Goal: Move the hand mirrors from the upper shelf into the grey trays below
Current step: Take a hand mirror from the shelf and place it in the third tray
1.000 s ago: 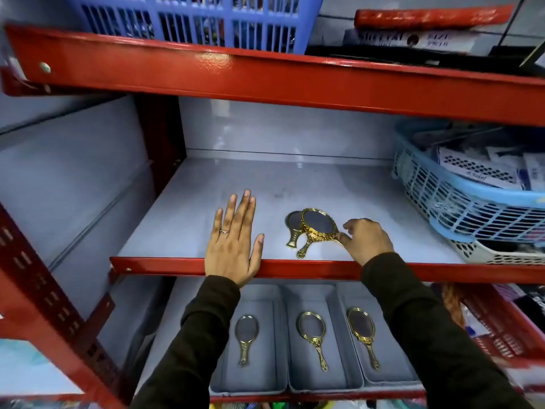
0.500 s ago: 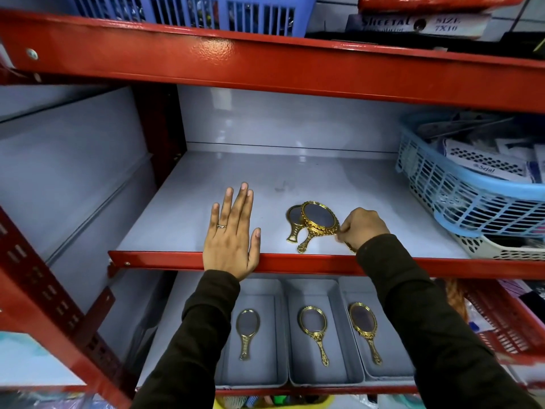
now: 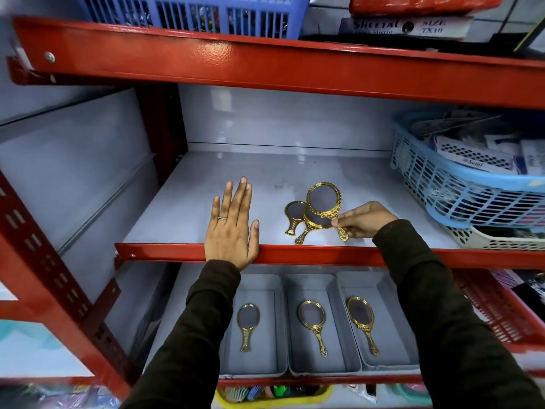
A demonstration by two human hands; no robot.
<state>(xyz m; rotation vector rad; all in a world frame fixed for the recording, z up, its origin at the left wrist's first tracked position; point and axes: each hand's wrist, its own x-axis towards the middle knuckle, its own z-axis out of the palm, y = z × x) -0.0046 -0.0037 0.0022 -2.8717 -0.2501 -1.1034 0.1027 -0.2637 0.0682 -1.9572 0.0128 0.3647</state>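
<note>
Three gold hand mirrors are on the upper grey shelf near its red front edge. My right hand pinches the handle of the round gold mirror and holds it tilted up off the shelf. Under it lies a second gold mirror, and a smaller one lies to its left. My left hand rests flat on the shelf edge, fingers apart, holding nothing. Below stand three grey trays: left tray, middle tray and right tray. Each holds one gold mirror.
A light blue basket full of packets sits on the shelf at the right, stacked over a white basket. A darker blue basket and boxes stand on the shelf above. Red uprights frame the left side.
My right hand has closed on the top mirror's handle and raised that mirror upright, uncovering the mirror beneath. My left hand has stayed flat on the shelf edge.
</note>
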